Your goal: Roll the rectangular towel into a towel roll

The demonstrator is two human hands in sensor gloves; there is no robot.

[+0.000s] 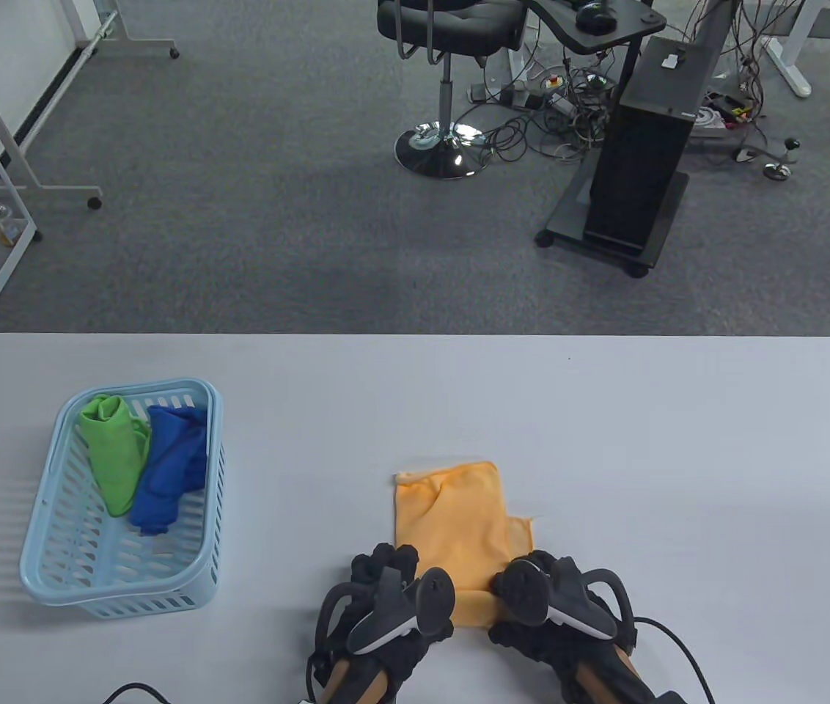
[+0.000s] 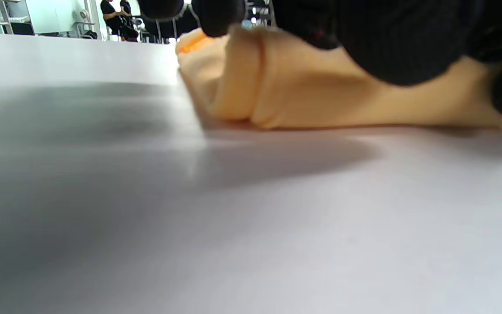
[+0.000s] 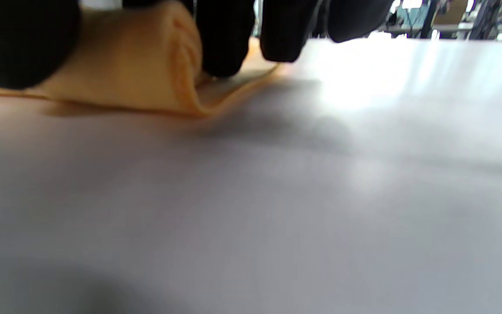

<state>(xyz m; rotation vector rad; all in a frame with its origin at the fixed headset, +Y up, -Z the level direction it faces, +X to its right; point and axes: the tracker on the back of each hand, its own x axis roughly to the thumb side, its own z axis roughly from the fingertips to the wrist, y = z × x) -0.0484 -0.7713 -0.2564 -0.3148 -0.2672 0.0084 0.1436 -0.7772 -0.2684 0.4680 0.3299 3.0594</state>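
Fingers (image 2: 216,17) of our left hand (image 1: 389,598) curl down over the near, rolled end of the orange towel (image 1: 452,513), and the fingers (image 3: 225,39) of our right hand (image 1: 554,598) do the same at the roll's other end. Both hands press and grip the started roll against the white table (image 1: 679,440); neither is spread flat, and neither holds anything else. How tightly the fingertips pinch the cloth we cannot tell from the wrist views, which show only dark glove over orange folds.

The towel lies near the table's front edge, a little right of centre. Its rolled part sits just under our knuckles, running left to right between the two hands, and the flat remainder stretches away from us toward the far side of the table. That is the relation the next move turns on: the roll's long axis lies crosswise, the loose cloth lies straight ahead of the fingers, so we judge the roll must be pushed forward, both hands together. The hands sit about equally near, one at each end.

The flat part looks uneven, with a step on its right edge (image 1: 521,524), so the roll may grow lopsided there.

Off to the left, a pale blue basket (image 1: 48,528) holds a green towel roll (image 1: 114,455) and a blue towel roll (image 1: 169,469).
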